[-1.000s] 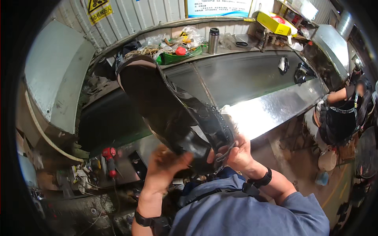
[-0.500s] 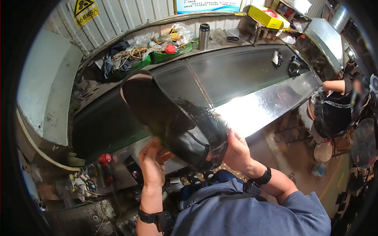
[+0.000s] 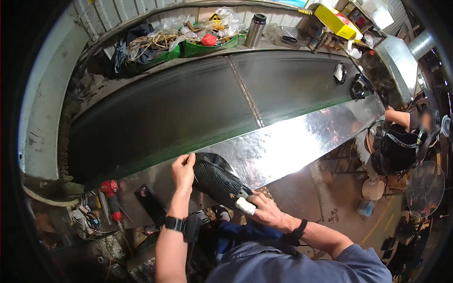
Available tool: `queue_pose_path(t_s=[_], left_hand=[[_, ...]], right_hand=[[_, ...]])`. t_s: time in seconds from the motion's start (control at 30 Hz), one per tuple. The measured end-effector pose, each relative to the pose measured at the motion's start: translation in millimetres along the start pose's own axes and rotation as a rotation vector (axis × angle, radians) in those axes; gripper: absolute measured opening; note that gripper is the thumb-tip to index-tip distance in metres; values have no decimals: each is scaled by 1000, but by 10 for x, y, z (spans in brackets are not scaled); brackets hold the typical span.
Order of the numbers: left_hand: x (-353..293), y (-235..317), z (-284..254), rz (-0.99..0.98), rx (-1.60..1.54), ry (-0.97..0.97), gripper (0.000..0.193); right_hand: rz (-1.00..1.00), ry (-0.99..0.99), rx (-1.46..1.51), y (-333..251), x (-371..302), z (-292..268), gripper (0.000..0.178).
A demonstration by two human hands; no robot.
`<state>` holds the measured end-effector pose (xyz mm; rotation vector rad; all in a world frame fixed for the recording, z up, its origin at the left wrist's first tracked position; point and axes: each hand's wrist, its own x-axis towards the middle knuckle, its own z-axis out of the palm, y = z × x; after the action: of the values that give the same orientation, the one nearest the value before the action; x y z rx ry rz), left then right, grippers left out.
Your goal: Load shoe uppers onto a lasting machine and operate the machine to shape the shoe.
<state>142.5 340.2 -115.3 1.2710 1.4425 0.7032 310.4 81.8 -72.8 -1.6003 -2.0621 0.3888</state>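
Note:
A black shoe (image 3: 217,183) with a ridged, shiny textured surface is held low over the near edge of the metal bench. My right hand (image 3: 266,212) grips its near right end, and something white (image 3: 245,205), perhaps a wrapping or cloth, shows at the fingers. My left hand (image 3: 182,170) is at the shoe's far left end, thumb and fingers pinched together. Whatever that pinch holds is too small to make out. A smooth black part (image 3: 214,160) rises behind the textured side of the shoe.
Beyond the bright metal ledge (image 3: 288,146) runs a dark conveyor belt (image 3: 155,113) with a seam. Two black shoes lie at its far right, one white inside (image 3: 339,74). A red power tool (image 3: 111,188) and black phone-like slab (image 3: 150,198) lie left. Another person (image 3: 401,141) works at right.
The shoe has come down nearer to me and turned, so its textured side shows. My right hand now sits at its near end; my left has moved to its far left end.

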Motion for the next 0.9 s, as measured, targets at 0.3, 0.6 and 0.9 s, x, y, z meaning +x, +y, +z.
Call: queue_pose_path(t_s=[0.3,0.6,0.9], left_hand=[[48,-80,115,56,549,225,33],[-357,-115,365,34,656,184,55],[-486,-6,-24,-175,349,272,36]], right_hand=[[338,106,719,262,131,292,110],[152,3,509,371,-236,422,90],[24,-33,598,273,-63,215,91]])
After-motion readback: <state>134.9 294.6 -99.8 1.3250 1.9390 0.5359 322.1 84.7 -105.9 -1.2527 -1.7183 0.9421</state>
